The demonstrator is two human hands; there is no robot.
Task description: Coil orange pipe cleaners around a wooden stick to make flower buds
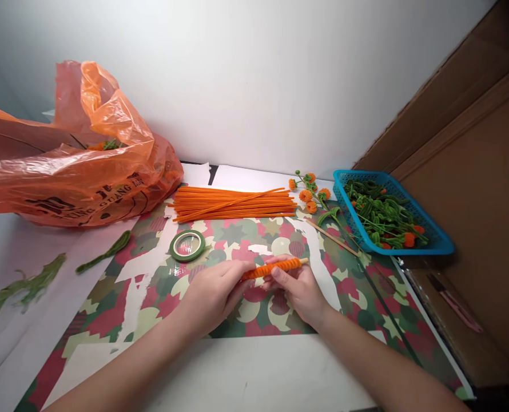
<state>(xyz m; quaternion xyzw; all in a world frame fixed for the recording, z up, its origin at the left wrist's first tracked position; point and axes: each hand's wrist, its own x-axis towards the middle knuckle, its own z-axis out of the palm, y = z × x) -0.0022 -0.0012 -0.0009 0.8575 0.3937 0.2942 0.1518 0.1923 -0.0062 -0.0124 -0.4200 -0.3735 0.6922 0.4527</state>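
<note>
An orange pipe cleaner (275,268) is wound in a tight coil around a thin wooden stick (303,261), whose bare tip pokes out at the right end. My left hand (214,292) is closed around the coil's left end, hiding that part. With thumb and fingers, my right hand (299,286) grips the coil near its right end. Beyond the hands lies a bundle of straight orange pipe cleaners (233,204). A roll of green tape (187,245) rests flat to the left of them.
An orange plastic bag (108,171) stands at the back left. Finished orange flowers (308,197) lie beside a blue basket (413,250) of green pieces at the right. A folded green strip (104,252) is on the left; a pink-handled cutter (458,309) sits far right.
</note>
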